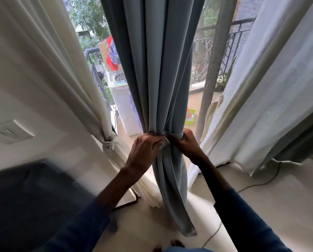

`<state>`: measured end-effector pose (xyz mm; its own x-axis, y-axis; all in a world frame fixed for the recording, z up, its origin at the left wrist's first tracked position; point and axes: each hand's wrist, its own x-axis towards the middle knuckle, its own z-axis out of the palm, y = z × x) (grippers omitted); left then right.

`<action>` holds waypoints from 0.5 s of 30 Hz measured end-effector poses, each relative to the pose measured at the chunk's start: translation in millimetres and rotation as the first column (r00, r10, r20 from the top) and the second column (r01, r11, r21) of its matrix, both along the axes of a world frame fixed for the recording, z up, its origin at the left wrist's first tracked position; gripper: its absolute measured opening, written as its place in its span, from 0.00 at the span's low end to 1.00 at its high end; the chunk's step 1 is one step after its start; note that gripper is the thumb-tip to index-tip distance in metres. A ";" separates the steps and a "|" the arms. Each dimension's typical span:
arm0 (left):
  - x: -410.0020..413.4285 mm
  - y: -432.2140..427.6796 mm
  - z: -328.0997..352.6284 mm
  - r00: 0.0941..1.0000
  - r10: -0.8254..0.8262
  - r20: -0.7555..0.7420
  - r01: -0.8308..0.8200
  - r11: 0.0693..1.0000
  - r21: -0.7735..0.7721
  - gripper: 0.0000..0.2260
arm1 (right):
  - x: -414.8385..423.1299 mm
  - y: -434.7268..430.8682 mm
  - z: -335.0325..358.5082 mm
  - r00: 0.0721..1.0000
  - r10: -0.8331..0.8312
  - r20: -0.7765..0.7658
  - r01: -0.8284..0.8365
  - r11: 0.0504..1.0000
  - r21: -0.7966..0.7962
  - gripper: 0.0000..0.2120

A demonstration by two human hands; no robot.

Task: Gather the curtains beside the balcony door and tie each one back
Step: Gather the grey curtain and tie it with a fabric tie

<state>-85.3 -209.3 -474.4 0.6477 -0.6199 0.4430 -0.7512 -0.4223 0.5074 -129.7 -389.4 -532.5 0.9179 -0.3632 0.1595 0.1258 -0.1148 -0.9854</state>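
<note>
At the far left of the frame a wall switch (13, 132) sits on the white wall; no writing on it can be read. Beside it hangs a cream curtain (48, 70), drawn in and knotted (108, 141) at mid-height. In the lower left lies a dark, blurred shape, too blurred to tell what it is. In the centre a blue-grey curtain (157, 70) hangs gathered into a column before the balcony door, its tail reaching the pale floor (261, 188). The left hand (145, 150) has its grip closed around the gathered folds from the left. The right hand (187, 142) has its grip closed on a band of the same cloth wrapped round the bundle, touching it on the right. Through the mesh, a red cloth (112, 53) and a green container (190, 116) show outside; any label is too small to read. At the right edge hangs another pale curtain (272, 88), loose.
</note>
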 end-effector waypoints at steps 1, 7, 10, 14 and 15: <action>1.1 -0.3 1.1 1.000 0.018 0.010 -0.018 1.000 -0.002 0.13 | -0.2 -0.3 -0.7 1.000 0.010 0.003 -0.009 1.000 -0.009 0.11; 10.0 -2.8 4.0 0.996 0.086 -0.006 -0.086 0.996 -0.010 0.06 | 0.9 -6.9 1.1 0.995 0.092 0.031 -0.087 0.989 -0.120 0.13; 10.0 -5.7 3.1 0.991 0.132 -0.020 -0.132 0.991 -0.021 0.06 | 4.1 -13.7 -0.3 0.992 0.123 0.026 -0.116 0.977 -0.179 0.14; 7.3 -10.4 -0.5 0.977 0.212 -0.003 -0.212 0.976 -0.042 0.06 | 7.0 -20.6 0.8 0.989 0.146 -0.003 -0.144 0.971 -0.191 0.11; 7.3 -11.4 -1.4 0.973 0.230 -0.001 -0.229 0.972 -0.055 0.06 | 6.6 -21.5 1.9 0.988 0.156 -0.015 -0.156 0.971 -0.180 0.10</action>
